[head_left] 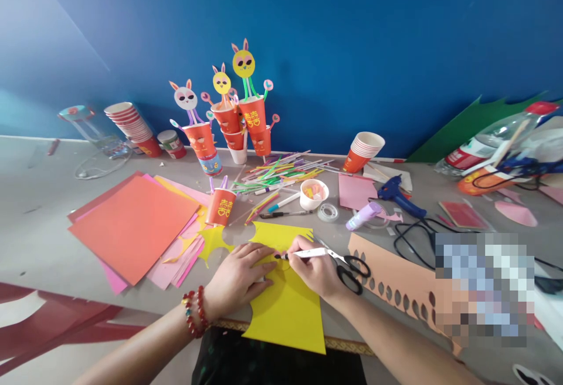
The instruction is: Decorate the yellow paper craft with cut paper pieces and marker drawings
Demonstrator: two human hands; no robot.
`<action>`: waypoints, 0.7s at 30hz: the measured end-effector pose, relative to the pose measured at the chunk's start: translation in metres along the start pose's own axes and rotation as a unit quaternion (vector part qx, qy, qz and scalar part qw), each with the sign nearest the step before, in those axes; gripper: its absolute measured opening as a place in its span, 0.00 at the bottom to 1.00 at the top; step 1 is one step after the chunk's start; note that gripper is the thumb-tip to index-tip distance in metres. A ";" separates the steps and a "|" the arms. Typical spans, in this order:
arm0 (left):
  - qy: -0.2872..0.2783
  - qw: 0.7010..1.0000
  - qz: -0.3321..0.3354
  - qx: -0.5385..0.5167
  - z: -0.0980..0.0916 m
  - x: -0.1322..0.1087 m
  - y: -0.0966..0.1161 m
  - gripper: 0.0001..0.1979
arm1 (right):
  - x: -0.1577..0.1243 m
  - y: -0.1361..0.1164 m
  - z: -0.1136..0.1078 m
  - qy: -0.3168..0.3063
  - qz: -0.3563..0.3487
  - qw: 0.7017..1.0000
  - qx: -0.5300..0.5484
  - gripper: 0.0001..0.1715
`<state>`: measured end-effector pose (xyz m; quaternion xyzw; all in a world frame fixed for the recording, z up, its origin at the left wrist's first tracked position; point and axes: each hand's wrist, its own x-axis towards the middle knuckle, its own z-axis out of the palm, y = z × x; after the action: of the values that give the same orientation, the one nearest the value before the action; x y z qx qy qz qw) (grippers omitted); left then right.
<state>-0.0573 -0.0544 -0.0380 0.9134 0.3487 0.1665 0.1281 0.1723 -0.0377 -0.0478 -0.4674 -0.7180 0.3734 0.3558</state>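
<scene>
My left hand (246,270) lies with its fingers stretched out over a sheet of yellow paper (288,308). The sheet has round cut-outs along its left side and overhangs the table's front edge. In my right hand (319,270) is a white marker (310,253), its black tip pointing left toward a small pink piece (280,254) beside my left fingertips. I cannot make out the piece's shape. Black-handled scissors (352,270) lie just right of my right hand, partly hidden by it. A yellow offcut (216,243) lies left of the sheet.
Decorated red paper cups (253,115) with rabbit faces stand at the back. Left is stacked coloured paper (132,226). Behind my hands lie coloured straws (281,171), a white cup (314,194) and tape (328,213). Right are a blue glue gun (400,196) and orange paper (396,279).
</scene>
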 end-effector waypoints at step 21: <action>-0.015 1.000 -0.002 0.006 0.001 -0.001 -0.001 0.16 | 0.002 -0.001 0.000 0.003 -0.001 1.000 -0.023 0.09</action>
<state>-0.0579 -0.0545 -0.0388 0.9157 0.3498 0.1506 0.1283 0.1706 -0.0361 -0.0464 -0.4756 -0.7258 0.3555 0.3473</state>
